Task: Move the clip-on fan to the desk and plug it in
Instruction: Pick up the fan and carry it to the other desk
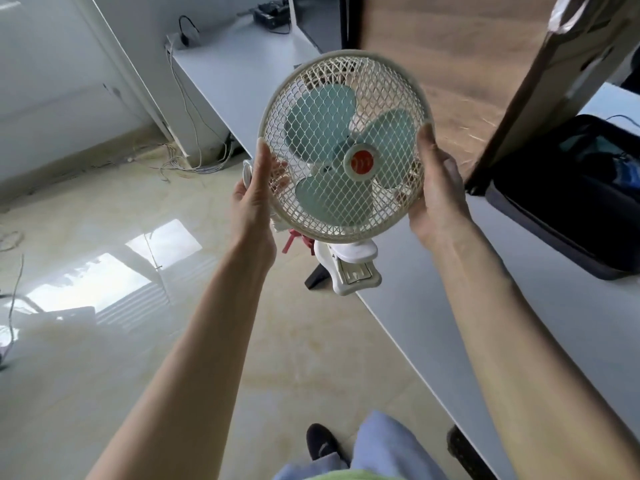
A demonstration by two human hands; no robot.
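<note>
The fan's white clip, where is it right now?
In the head view, the white clip sits just below the fan's round cage, at the desk edge, between the left hand and right hand.

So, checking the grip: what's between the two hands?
In the head view, only the fan's mesh cage sits between the left hand and right hand.
</note>
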